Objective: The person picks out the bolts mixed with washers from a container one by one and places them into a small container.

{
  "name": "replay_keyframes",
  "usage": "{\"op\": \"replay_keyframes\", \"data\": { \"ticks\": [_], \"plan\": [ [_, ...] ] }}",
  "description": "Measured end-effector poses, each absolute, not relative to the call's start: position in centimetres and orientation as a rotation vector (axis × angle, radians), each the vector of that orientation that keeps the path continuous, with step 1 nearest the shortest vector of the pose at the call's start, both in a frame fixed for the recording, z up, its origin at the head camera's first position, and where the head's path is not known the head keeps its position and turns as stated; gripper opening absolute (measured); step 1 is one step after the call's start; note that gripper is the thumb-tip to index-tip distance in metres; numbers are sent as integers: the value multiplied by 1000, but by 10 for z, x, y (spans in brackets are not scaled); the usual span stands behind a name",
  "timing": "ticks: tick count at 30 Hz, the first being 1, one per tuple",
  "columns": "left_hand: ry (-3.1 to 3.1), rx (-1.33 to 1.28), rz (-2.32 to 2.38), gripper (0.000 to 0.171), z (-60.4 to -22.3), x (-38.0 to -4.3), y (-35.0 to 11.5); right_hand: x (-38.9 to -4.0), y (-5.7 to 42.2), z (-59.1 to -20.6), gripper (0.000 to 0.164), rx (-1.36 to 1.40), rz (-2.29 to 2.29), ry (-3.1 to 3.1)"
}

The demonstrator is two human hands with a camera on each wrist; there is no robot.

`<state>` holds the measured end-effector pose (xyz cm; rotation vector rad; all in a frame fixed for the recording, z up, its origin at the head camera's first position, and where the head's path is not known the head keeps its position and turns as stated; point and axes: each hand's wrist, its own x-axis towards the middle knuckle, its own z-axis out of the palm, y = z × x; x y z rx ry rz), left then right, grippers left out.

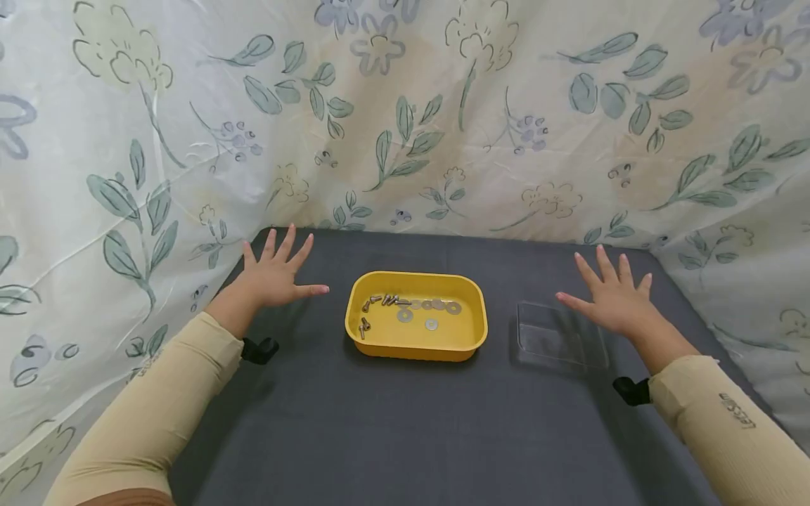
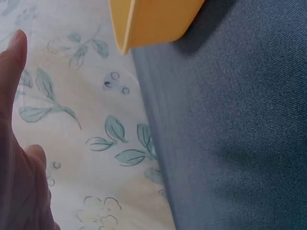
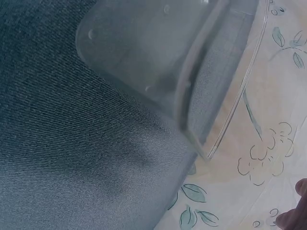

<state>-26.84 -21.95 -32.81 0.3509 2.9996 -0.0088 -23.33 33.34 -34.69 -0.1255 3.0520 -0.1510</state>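
Note:
A yellow tray (image 1: 414, 349) stands mid-table, with several small screws (image 1: 386, 300) and flat washers (image 1: 431, 324) lying inside it. To its left, my left hand (image 1: 268, 275) is held with fingers spread, holding nothing. My right hand (image 1: 616, 299) is likewise spread and bare, beside and partly in front of a clear plastic box (image 1: 544, 334) to the tray's right. In the left wrist view the tray's corner (image 2: 163, 21) shows at the top, and part of the hand (image 2: 21, 167) at the left edge. The clear box (image 3: 139, 52) fills the top of the right wrist view.
A dark grey cloth (image 1: 405, 429) covers the table. Floral curtains (image 1: 405, 126) rise along its back and both sides. A black strap (image 1: 259, 350) sits at the left wrist, and another black strap (image 1: 631, 391) at the right wrist.

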Motion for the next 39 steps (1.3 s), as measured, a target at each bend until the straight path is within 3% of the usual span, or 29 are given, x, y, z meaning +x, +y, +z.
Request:
{"op": "replay_keyframes", "data": {
  "ticks": [19, 39],
  "plan": [
    [2966, 380, 54, 116, -340, -268, -201, -234, 328, -349, 97, -130, -162, 3067],
    [2921, 573, 64, 119, -358, -260, -170, -234, 322, -352, 96, -152, -176, 3060]
  ]
}}
